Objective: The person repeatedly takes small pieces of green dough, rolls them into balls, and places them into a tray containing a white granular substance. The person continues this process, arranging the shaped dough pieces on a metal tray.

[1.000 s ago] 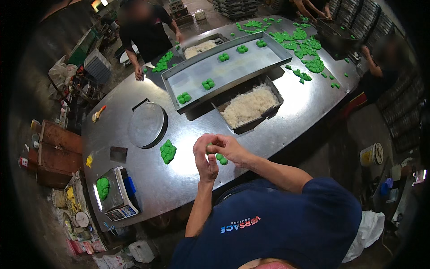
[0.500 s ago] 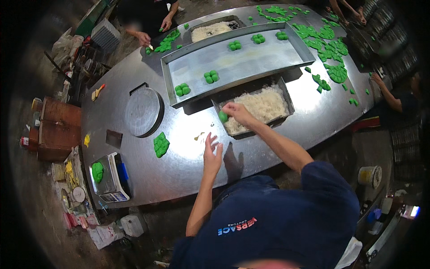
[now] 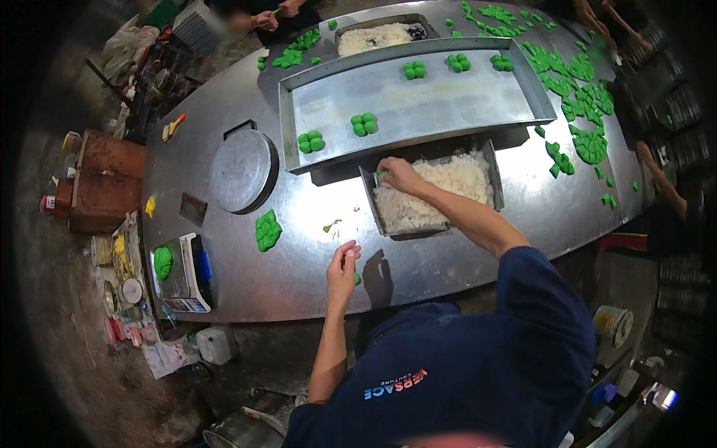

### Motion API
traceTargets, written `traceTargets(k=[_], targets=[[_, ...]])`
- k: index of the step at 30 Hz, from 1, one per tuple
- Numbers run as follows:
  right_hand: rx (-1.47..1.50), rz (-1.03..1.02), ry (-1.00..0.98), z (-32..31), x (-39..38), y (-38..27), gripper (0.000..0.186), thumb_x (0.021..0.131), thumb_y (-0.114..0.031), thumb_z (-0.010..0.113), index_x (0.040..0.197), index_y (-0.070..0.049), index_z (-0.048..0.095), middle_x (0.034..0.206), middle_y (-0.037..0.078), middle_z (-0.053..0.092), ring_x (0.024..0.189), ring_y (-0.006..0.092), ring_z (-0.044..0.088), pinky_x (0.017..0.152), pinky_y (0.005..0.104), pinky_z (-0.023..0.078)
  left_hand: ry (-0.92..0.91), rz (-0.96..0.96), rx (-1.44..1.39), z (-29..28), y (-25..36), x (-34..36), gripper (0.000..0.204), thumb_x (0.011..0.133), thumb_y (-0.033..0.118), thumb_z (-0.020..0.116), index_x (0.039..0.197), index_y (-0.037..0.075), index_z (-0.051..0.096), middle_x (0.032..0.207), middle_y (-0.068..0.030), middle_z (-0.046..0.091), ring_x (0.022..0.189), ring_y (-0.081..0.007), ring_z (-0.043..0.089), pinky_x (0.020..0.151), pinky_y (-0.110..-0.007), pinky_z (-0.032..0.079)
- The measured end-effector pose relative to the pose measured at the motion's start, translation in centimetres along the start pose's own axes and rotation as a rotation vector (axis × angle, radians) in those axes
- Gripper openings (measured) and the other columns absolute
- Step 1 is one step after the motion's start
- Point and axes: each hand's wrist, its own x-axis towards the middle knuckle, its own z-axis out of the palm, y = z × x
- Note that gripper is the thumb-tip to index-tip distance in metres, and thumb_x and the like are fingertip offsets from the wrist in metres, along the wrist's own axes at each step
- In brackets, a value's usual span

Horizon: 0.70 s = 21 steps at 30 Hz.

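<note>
Reaching from the head view, my right hand (image 3: 399, 175) sits at the near left corner of the metal tub of white shreds (image 3: 437, 196), fingers closed in a pinch on a small green dough piece (image 3: 382, 175) that touches the filling. My left hand (image 3: 343, 265) rests on the counter (image 3: 314, 246) near its front edge, fingers drawn loosely together with the thumb apart, holding nothing that I can make out; a tiny green bit (image 3: 358, 278) lies just beside it.

What could go wrong, as I judge it: the pinch is light and the dough looks soft, so the piece could tear or drop into the shreds and get buried. Loose shreds could also spill over the tub's low wall onto the counter (they already lie close to the rim). My forearm crosses the tub, so a careless lift might drag filling out with it.

Against half a second ago, my right hand has shifted from the tub's left side toward its far corner, just under the long tray (image 3: 418, 101) with the clover-shaped green pieces (image 3: 364, 124). My left hand has stayed on the counter, though its fingers look less flat now.
</note>
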Motion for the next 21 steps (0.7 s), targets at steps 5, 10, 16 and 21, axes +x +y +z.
traceTargets(k=[5,10,16,21], targets=[[0.496,0.324,-0.048,-4.6,0.1,-1.4,0.027,0.082,-0.013,0.077,0.103,0.0,0.068,0.083,0.006,0.067,0.079,0.0141,0.061,0.075,0.0305,0.05,-0.006,-0.002,-0.042,0.6,1.3,0.2,0.038,0.106,0.027,0.045,0.131,0.001,0.057,0.119,-0.0153,0.067,0.109,-0.0218,0.063,0.091,-0.034,0.049],[-0.092,-0.018,0.036,-1.8,-0.4,0.9,0.03,0.08,-0.006,0.073,0.108,-0.001,0.065,0.099,0.014,0.065,0.094,0.0285,0.065,0.08,0.04,0.052,-0.053,0.002,-0.06,1.2,2.7,-0.1,0.039,0.106,0.028,0.047,0.131,0.001,0.057,0.12,-0.0143,0.067,0.108,-0.0202,0.062,0.092,-0.033,0.048],[-0.541,-0.236,-0.199,0.1,0.1,1.1,0.025,0.084,-0.008,0.059,0.108,-0.005,0.066,0.102,0.019,0.061,0.101,0.0373,0.062,0.085,0.0469,0.05,-0.036,-0.042,-0.085,-0.9,2.8,-2.0,0.038,0.106,0.027,0.047,0.13,-0.001,0.057,0.12,-0.0135,0.066,0.108,-0.0193,0.061,0.094,-0.033,0.047],[-0.331,0.009,0.014,-0.4,1.6,1.7,0.027,0.079,-0.006,0.068,0.105,-0.003,0.064,0.093,0.019,0.064,0.091,0.0328,0.066,0.079,0.0458,0.052,-0.025,0.027,-0.063,-4.8,-1.0,-3.6,0.037,0.106,0.025,0.045,0.132,0.0,0.055,0.124,-0.0167,0.064,0.113,-0.0232,0.061,0.098,-0.035,0.048]])
